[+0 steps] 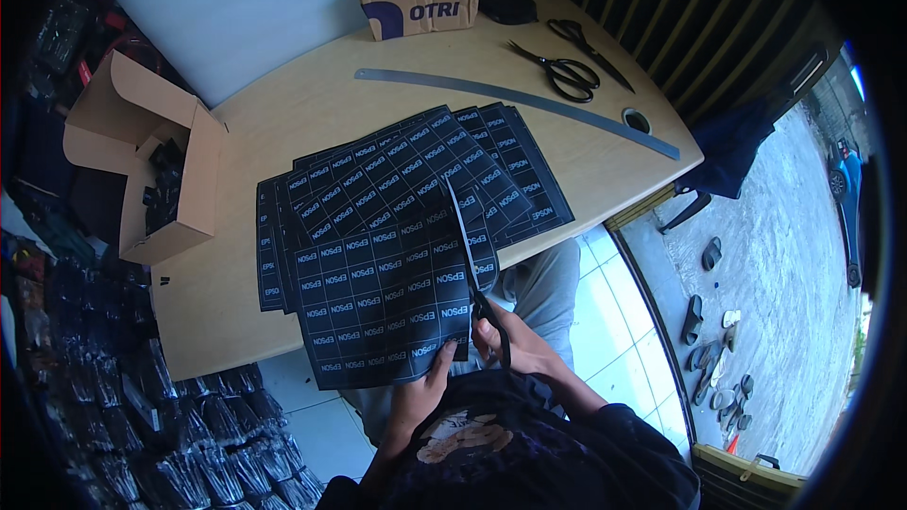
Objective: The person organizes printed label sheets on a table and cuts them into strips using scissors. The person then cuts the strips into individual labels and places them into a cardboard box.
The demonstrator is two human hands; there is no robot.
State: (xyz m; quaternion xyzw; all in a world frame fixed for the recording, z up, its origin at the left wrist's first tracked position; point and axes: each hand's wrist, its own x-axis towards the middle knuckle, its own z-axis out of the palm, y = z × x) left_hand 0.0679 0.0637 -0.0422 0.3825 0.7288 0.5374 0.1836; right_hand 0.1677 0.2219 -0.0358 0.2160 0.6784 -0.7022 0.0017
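My left hand (423,400) pinches the near edge of a black sheet (368,307) printed with a grid of white lettering, its near part hanging past the table's front edge. In my right hand (525,348) is a pair of scissors (469,250) with black handles. Its long blades point away from me, along the sheet's right side, with a strip of the sheet to their right. Whether the blades are fully closed cannot be made out. Under and beyond this sheet lie several similar black sheets (527,156), overlapping at different angles.
On the wooden table (260,118) lie a long metal ruler (529,101), black-handled scissors (570,78) and darker scissors (597,54). A taped cardboard box (406,17) stands at the back. An open carton (196,194) holds dark items at left. Bundled black packets (189,425) lie lower left.
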